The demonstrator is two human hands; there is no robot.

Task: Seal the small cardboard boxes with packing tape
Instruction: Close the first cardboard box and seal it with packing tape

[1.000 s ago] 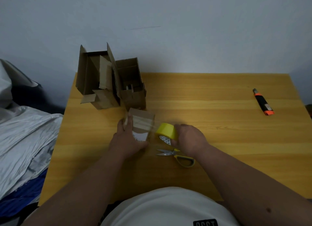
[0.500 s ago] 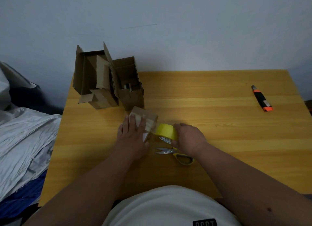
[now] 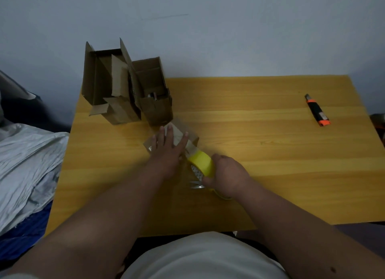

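Note:
A small cardboard box (image 3: 192, 137) lies on the wooden table (image 3: 250, 132), mostly under my left hand (image 3: 168, 151), whose straight fingers press flat on its top. My right hand (image 3: 227, 177) grips a yellow roll of packing tape (image 3: 201, 162) just right of the box. A clear strip of tape runs from the roll onto the box. Two open cardboard boxes (image 3: 108, 85) (image 3: 154, 93) stand at the table's back left with their flaps up.
Scissors with yellow handles (image 3: 198, 185) lie under my right hand. An orange and black utility knife (image 3: 316, 110) lies at the far right of the table. Grey and blue cloth (image 3: 27, 164) is heaped left of the table. A wall stands behind.
My left hand has slid further up over the box and flattened on it. The box has turned slightly. My right hand with the tape roll has stayed close beside it.

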